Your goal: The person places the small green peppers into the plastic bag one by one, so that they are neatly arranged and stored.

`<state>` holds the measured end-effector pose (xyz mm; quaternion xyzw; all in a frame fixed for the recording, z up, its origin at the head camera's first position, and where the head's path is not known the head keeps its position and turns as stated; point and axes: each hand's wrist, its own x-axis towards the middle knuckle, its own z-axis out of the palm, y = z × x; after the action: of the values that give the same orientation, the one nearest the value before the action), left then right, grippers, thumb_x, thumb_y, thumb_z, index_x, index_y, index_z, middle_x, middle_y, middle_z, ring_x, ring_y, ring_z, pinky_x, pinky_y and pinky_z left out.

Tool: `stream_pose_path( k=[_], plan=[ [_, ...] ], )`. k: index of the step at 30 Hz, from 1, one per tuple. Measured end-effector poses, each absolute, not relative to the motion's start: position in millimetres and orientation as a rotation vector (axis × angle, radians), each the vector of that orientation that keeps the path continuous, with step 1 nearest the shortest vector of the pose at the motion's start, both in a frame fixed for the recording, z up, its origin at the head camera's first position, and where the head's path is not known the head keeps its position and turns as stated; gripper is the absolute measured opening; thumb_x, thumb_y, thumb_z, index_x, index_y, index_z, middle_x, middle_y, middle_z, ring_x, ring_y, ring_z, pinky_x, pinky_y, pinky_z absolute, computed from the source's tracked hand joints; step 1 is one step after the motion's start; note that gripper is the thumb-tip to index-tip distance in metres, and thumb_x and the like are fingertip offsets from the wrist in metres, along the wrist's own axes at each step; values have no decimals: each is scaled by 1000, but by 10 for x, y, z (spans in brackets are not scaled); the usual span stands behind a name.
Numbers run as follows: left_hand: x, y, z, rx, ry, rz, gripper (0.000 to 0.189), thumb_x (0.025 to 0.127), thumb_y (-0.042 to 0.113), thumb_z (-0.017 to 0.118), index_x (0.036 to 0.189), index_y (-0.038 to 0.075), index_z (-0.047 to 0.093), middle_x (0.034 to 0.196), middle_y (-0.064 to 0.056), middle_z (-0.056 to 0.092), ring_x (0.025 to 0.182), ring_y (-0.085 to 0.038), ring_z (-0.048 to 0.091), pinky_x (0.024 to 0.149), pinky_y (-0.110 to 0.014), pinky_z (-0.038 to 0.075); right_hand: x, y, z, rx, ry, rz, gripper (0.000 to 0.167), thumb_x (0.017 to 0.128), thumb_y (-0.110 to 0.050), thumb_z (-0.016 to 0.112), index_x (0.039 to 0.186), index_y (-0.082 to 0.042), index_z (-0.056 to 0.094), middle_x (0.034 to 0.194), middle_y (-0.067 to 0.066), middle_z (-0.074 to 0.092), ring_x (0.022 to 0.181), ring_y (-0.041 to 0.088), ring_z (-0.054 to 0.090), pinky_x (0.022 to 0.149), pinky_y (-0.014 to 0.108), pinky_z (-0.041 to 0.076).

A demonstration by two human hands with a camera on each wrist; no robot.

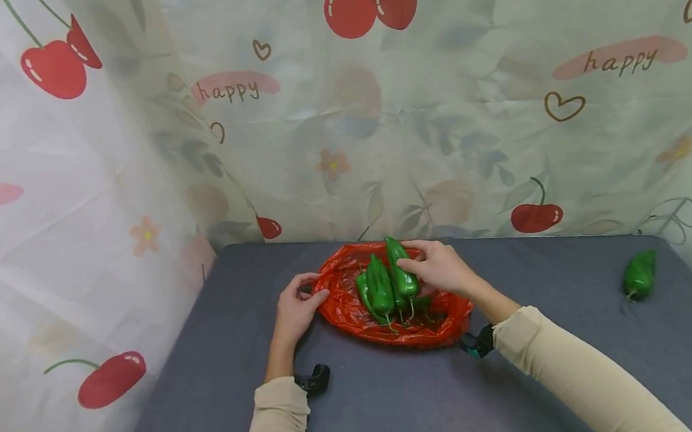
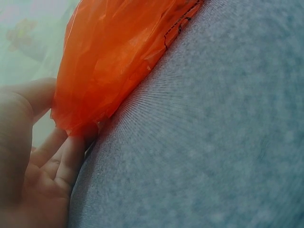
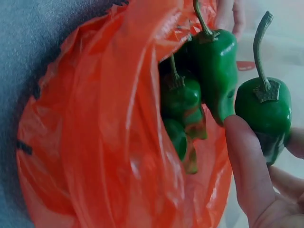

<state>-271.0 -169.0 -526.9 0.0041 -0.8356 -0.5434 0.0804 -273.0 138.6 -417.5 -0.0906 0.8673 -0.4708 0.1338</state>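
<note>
A red plastic bag (image 1: 349, 313) lies on the table with its mouth spread, and several green peppers (image 1: 380, 289) sit inside it. My left hand (image 1: 295, 309) pinches the bag's left rim between thumb and fingers; the left wrist view shows the thin orange-red plastic (image 2: 109, 61) caught there. Over the bag's right part, my right hand (image 1: 445, 269) grips one green pepper (image 1: 401, 273) between thumb and fingers. In the right wrist view this held pepper (image 3: 266, 104) has its long stem pointing up, beside the other peppers (image 3: 183, 97) in the bag.
A single green pepper (image 1: 639, 276) lies apart near the right edge of the dark grey table (image 1: 402, 405). Patterned curtains (image 1: 314, 149) with cherries stand behind the table and at its left side. A dark wrist device (image 1: 318, 380) sits on each wrist.
</note>
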Motion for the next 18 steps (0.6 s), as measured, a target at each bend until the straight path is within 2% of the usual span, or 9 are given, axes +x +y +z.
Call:
stream_pose_path(
  k=[4,14,18],
  plan=[
    [-2711,-1682,-5264,13,-2498,-1625,34,91,32,78,122,24,68,122,-8,68,85,-22,62,70,-30,51,-2726,1355,-4190,-236,2503,-1372,60,100,-34,65,154,-18,45,103,15,72,71,31,76,68,48,62],
    [-2690,-1680,-5239,-11,-2488,-1636,36,90,29,79,124,22,68,122,-11,68,85,-23,62,69,-29,50,-2735,1352,-4235,-234,2500,-1374,61,100,-35,67,154,-17,45,89,11,70,66,31,75,67,46,62],
    [-2685,-1680,-5238,-7,-2493,-1637,37,90,29,79,124,22,67,122,-11,68,86,-23,62,70,-29,50,-2736,1360,-4246,-246,2487,-1383,61,100,-36,66,154,-16,45,101,16,73,69,26,76,67,45,62]
  ],
)
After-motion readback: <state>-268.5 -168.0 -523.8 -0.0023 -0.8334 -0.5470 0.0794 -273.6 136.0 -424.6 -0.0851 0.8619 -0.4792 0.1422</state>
